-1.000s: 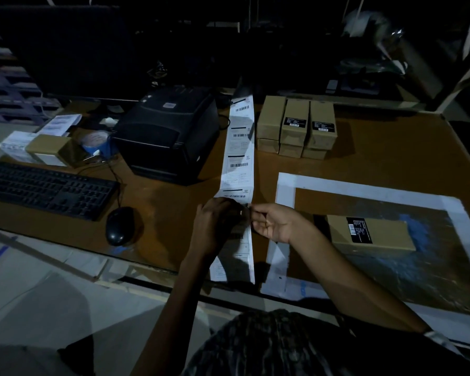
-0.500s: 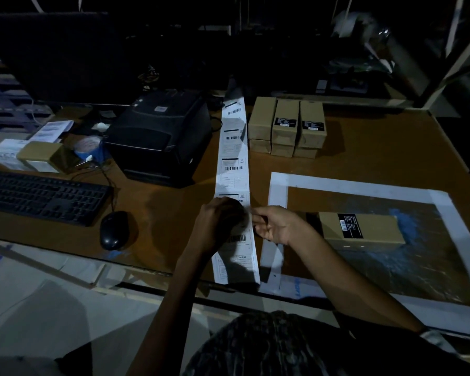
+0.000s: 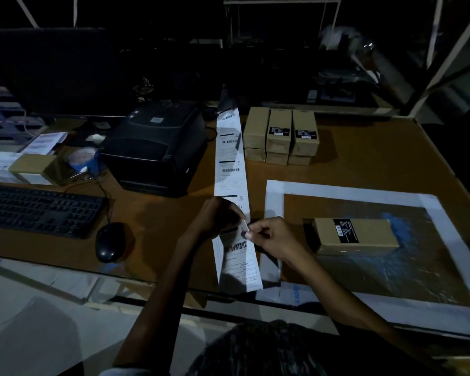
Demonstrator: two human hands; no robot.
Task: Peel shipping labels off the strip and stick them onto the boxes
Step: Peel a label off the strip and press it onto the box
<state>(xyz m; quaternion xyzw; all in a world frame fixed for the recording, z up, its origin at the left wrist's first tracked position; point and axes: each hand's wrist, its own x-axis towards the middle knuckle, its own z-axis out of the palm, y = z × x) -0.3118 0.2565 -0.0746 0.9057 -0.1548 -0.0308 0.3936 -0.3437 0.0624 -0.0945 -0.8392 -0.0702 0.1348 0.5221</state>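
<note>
Dim light over a brown table [image 3: 364, 158], and a white taped frame [image 3: 350, 189] marks off its right side. Inside that frame lies one box [image 3: 356, 234], flat, black tag up. To the left, a black printer [image 3: 158, 147] sits behind a keyboard [image 3: 38, 210] and mouse [image 3: 110, 241]. Beside the printer, a stack [image 3: 280, 137] of six boxes stands near the far edge. Down the middle runs the label strip [image 3: 229, 169], from the back of the table right to the near edge. Both hands meet on it: the left hand [image 3: 217, 215] is curled over the strip, pressing it down, though exactly what its fingertips hold I cannot tell. The right hand [image 3: 273, 234] has thumb and forefinger closed together on the lifted corner of a label [image 3: 243, 227], just left of the frame.
</note>
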